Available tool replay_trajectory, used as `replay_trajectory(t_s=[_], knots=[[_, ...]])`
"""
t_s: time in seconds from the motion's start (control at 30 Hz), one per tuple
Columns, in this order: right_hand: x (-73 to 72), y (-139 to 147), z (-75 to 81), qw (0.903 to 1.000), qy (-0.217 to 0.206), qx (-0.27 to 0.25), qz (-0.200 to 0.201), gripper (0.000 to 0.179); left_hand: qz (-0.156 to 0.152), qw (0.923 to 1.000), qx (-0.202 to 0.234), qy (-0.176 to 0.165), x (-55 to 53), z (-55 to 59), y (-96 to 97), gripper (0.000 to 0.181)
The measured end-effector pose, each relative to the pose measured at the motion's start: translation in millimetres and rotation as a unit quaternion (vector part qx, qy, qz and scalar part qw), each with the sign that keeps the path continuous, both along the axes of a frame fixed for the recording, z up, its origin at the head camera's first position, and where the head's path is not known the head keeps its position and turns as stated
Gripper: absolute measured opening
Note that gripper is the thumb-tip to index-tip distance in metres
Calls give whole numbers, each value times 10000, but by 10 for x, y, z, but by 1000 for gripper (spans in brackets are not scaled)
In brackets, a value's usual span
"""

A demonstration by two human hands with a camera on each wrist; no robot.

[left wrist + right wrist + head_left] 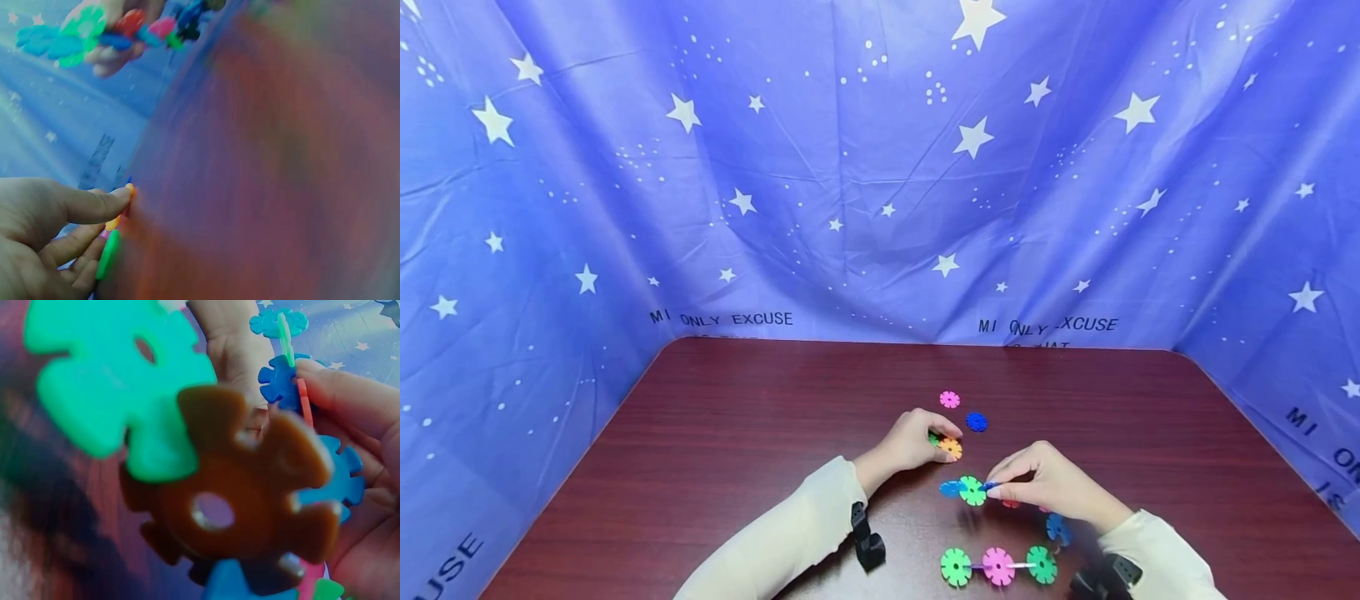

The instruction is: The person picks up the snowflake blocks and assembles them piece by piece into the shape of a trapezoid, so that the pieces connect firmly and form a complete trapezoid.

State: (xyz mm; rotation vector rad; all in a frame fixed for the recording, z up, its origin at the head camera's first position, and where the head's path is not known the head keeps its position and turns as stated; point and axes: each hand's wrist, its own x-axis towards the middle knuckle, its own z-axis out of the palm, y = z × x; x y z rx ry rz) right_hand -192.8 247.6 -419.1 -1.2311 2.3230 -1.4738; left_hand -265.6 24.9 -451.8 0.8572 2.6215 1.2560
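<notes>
My right hand (pixel 1047 482) pinches a dark blue snowflake disc (pixel 279 381) in a chain of slotted plastic discs. A green disc (pixel 973 491) and a light blue disc (pixel 952 489) stick out from its fingertips toward the left. The chain curves back under that hand through a brown disc (pixel 262 519) to a near row with a pink disc (pixel 998 567) between two green ones. Farther back, my left hand (pixel 913 440) holds an orange disc (pixel 951 449) between thumb and fingers. Beside it is a loose green disc (pixel 109 255), partly hidden by the fingers in the head view.
Behind the left hand, a pink disc (pixel 950 400) and a blue disc (pixel 977 422) lie on the dark red wooden table (pixel 737 417). A blue star-printed curtain (pixel 850 167) surrounds the table's back and sides. Black straps (pixel 868 542) sit at both wrists.
</notes>
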Motion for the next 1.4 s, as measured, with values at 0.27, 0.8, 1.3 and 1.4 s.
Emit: replay_trajectory(t_s=[0.27,0.8,1.3,1.4], knots=[[-82,-65,-98,9993,247,-19,-272,11,412,9967,638,-300,-96,34,-248,25],[-56,-159,-109,9904,-68,295,-1346,7,702,9582,2239,-1635,85,135,-494,17],[-73,-180,-109,9831,-270,446,-1757,10,915,9075,2892,-2906,325,142,-640,27],[-73,-202,-104,9823,-276,460,-1793,10,917,9059,2909,-2939,338,172,-626,27]])
